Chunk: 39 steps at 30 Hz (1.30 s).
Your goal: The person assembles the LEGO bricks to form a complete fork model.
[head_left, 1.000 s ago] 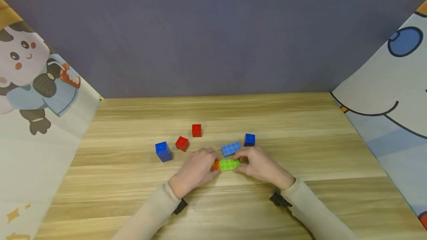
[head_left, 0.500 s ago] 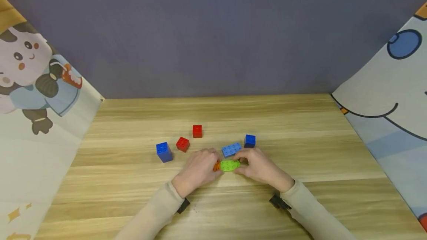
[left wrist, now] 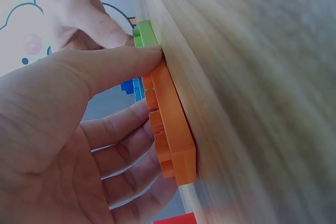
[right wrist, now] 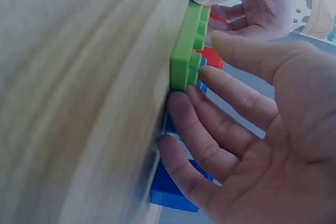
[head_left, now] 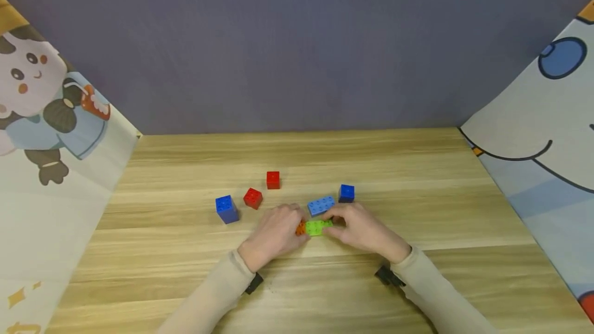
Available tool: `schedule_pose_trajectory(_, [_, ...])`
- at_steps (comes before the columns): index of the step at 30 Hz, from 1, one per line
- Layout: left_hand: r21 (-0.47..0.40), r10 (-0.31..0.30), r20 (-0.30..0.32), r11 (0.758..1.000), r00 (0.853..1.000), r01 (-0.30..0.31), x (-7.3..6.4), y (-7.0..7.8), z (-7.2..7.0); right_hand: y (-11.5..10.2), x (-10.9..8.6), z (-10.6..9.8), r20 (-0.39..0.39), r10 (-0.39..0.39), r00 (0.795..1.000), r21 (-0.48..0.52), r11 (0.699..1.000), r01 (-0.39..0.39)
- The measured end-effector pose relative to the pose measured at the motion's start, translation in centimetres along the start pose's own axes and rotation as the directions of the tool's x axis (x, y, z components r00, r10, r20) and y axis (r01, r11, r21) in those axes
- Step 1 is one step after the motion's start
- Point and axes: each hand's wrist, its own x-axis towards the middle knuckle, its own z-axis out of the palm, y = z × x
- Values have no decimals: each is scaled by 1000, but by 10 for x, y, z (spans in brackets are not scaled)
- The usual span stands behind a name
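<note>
On the wooden table, an orange toy brick point(left wrist: 176, 124) and a lime green toy brick point(right wrist: 184, 45) lie end to end. My left hand point(head_left: 274, 231) holds the orange brick, thumb along its near side by the joint and fingers behind it. At the green brick's other end is my right hand point(head_left: 364, 228). In the right wrist view its thumb is over the studs and its fingertips are at the brick's end, loosely bent rather than wrapped round it. A light blue brick point(head_left: 321, 205) sits just beyond the green one. In the head view, my left hand covers most of the orange brick.
A dark blue brick point(head_left: 346, 193) stands beyond my right hand. Two red bricks, one farther back point(head_left: 273, 180) and one nearer point(head_left: 252, 198), lie to the left. Left of them rises a tall blue block point(head_left: 227, 209). A grey panel point(head_left: 297, 50) borders the table's back.
My right thumb has shifted from the green brick's near edge to over its top. Both hands otherwise stay about in place, and the loose bricks have not moved.
</note>
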Motion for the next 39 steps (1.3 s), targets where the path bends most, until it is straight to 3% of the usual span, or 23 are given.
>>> schedule_pose_trajectory(5, [15, -16, 5, 1000, 1000, 16, 1, 1, -1, -1, -1, -13, -20, 30, 999, 39, 999, -29])
schedule_pose_trajectory(9, [12, -26, 13, 1000, 1000, 25, 1, 1, -1, 2, -2, -27, -126, 18, 992, 78, 997, -8])
schedule_pose_trajectory(14, [9, -22, 10, 1000, 1000, 22, 0, 0, 0, 14, -1, -41, -304, 0, 953, 51, 999, 17])
schedule_pose_trajectory(17, [6, -20, 7, 1000, 1000, 20, -1, -1, 0, 21, 0, -46, -363, 16, 932, 23, 1000, -8])
schedule_pose_trajectory(21, [6, -19, 7, 1000, 1000, 19, 0, -1, 0, 29, -1, -51, -361, 67, 930, 36, 998, -58])
schedule_pose_trajectory(25, [8, -18, 10, 1000, 1000, 18, 1, 0, 0, 35, -2, -50, -314, 107, 943, 41, 994, -99])
schedule_pose_trajectory(30, [14, -17, 10, 1000, 1000, 17, 2, 1, 0, 40, 0, -47, -269, 128, 955, 45, 992, -120])
schedule_pose_trajectory(39, [-4, -20, 6, 1000, 1000, 20, 2, 0, 0, 45, 1, -44, -255, 155, 954, 81, 987, -139])
